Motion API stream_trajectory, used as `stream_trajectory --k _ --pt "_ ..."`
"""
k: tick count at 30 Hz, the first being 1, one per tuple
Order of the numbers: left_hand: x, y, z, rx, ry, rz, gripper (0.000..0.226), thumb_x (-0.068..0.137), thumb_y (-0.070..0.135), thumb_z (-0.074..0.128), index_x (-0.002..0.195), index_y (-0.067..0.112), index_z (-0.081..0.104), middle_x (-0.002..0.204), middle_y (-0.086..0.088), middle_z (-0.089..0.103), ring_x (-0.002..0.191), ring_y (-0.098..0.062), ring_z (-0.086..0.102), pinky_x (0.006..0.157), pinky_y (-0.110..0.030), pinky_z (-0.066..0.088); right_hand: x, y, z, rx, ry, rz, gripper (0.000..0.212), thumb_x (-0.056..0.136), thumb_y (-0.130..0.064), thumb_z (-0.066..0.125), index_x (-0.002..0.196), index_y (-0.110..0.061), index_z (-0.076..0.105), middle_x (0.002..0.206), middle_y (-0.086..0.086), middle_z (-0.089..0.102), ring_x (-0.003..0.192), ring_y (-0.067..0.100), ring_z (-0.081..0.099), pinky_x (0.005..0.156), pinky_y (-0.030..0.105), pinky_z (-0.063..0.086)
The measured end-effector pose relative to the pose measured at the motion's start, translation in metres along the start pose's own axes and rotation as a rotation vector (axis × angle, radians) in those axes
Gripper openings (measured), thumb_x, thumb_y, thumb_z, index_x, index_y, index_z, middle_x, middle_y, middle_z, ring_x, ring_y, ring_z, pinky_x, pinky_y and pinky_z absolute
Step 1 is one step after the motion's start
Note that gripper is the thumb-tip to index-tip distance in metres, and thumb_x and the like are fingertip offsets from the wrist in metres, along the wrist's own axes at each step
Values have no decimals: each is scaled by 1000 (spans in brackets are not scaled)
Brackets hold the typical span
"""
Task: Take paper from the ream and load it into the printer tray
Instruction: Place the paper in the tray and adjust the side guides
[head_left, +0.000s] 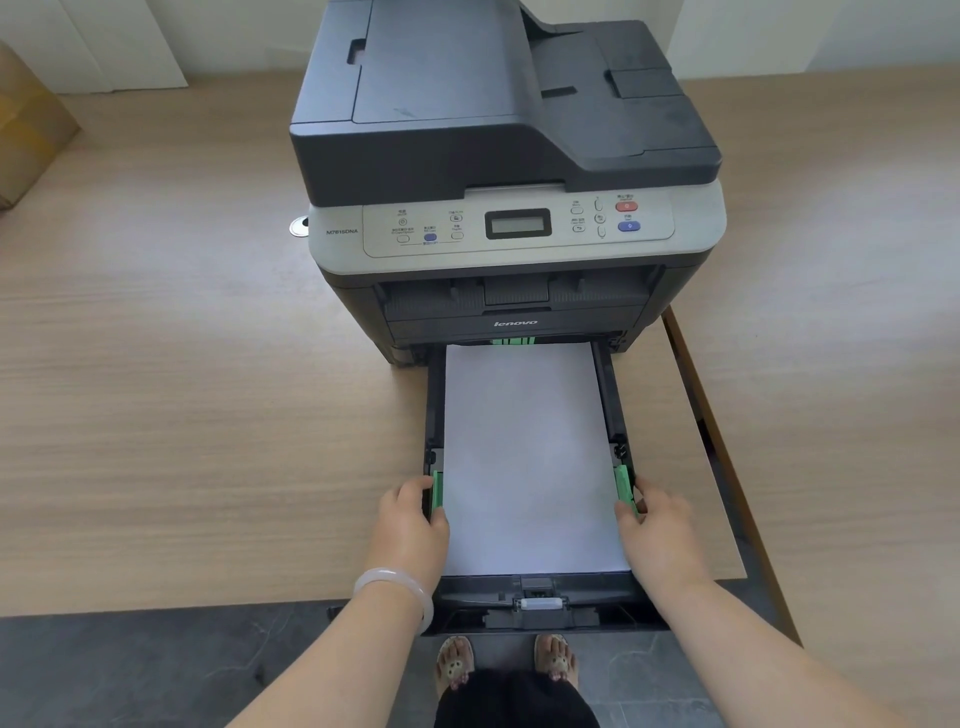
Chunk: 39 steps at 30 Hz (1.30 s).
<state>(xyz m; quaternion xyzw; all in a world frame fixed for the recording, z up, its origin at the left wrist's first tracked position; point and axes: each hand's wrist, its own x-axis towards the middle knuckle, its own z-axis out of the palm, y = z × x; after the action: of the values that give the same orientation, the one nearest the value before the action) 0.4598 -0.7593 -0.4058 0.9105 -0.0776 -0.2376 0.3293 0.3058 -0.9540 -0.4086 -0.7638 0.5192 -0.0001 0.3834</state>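
Paper (527, 457): white stack, flat in pulled-out printer tray (558, 605), between hands, long axis running away toward printer (511, 228). Left hand (413, 525) pinching left green guide (437, 488); right hand (657, 525) pinching right green guide (623, 488). Equally near. Tray overhanging counter (208, 415) edge.

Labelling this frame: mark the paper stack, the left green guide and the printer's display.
paper stack (527, 457): head view, middle of the top sheet.
left green guide (437, 488): head view, its green face beside the left hand.
display (518, 224): head view, centre of the screen.
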Motion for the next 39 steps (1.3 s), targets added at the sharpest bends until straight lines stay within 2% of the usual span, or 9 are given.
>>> stream_trajectory --k 3,8,11,15,21,27,31,36,39 --pt "3 1 1 -40 0 -20 38 90 13 52 128 17 50 128 -8 50 96 -14 49 84 -27 43 -1 0 1 19 10 8 49 95 -23 47 142 -13 38 126 15 45 109 27 50 98 37 40" --pt "-2 0 14 -110 -44 -31 59 88 11 51 143 22 35 135 -7 48 121 -27 48 104 -43 42 0 3 2 31 -33 -4 50 96 -23 45 144 -14 33 134 15 45 117 27 48 101 35 38" --pt "3 -3 13 -228 -22 -88 51 90 8 48 139 22 43 134 -3 52 112 -23 55 96 -35 47 0 3 3 30 -62 2 52 98 -22 41 147 -14 27 141 14 42 124 28 44 105 37 37" --pt "8 -3 14 -297 10 -142 44 91 7 47 132 22 53 106 4 59 89 -23 61 76 -28 49 0 3 7 -48 -94 -16 54 99 -21 35 149 -12 17 147 13 36 131 27 37 111 42 32" --pt "12 -8 6 -91 -38 3 42 92 15 51 135 14 49 132 -2 47 100 -11 49 88 -20 39 4 4 1 -43 -40 -26 46 94 -22 50 137 -11 38 131 14 46 111 26 50 92 35 43" --pt "12 -6 3 202 -2 135 37 92 20 49 128 11 48 144 -2 33 107 -24 57 85 -28 47 8 -2 -1 -78 7 -5 32 91 -23 55 117 -10 41 118 13 46 84 19 48 71 32 45" --pt "12 -6 4 239 25 162 34 90 19 52 123 13 48 137 -4 37 91 -24 59 72 -27 44 9 -5 -5 -182 23 -42 23 92 -29 53 104 -11 45 105 8 47 79 21 51 67 33 47" --pt "8 -11 4 196 24 188 38 90 19 54 127 17 45 130 -3 41 97 -21 55 76 -23 41 10 -6 -10 -261 -14 -77 24 93 -32 50 104 -10 50 97 5 48 76 22 54 67 35 50" --pt "8 -8 -1 80 45 123 32 90 19 54 121 19 43 117 -1 46 85 -16 51 71 -27 42 9 -5 -11 -298 -40 -93 25 94 -34 48 104 -12 49 98 6 51 76 22 56 66 36 52"
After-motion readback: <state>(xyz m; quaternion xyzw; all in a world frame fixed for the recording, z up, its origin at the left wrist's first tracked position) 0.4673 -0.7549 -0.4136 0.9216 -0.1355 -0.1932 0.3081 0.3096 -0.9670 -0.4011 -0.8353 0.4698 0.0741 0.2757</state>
